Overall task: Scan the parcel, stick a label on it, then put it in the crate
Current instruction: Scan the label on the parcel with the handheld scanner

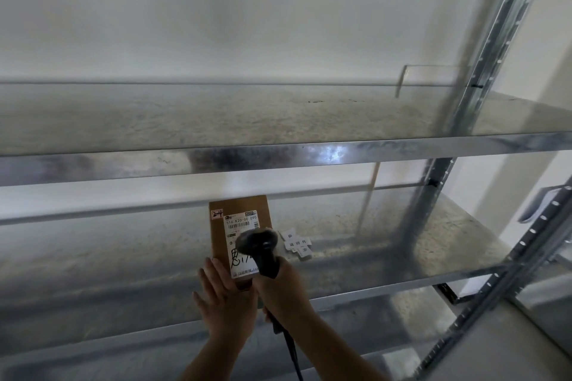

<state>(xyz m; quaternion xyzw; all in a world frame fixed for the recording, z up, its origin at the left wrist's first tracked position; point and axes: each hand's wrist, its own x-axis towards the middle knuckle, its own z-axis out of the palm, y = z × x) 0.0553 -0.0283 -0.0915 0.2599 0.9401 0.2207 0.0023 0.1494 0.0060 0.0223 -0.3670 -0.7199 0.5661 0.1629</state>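
Now, scan: we aim the scanner (258, 246) at the shipping label.
Right hand (283, 288): clenched on the scanner grip, head over the barcode.
Left hand (223, 297): fingers (213, 275) flat, released, pinning the parcel (240, 210) just beyond them on the shelf (402, 257).
Labels (297, 244): loose, right of our fingertips.

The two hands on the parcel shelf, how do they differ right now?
The left hand lies open and flat, fingers spread, pressing the near end of the brown parcel. The right hand is closed in a fist around the black scanner, aimed at the parcel's label. Both reach over the same metal shelf.
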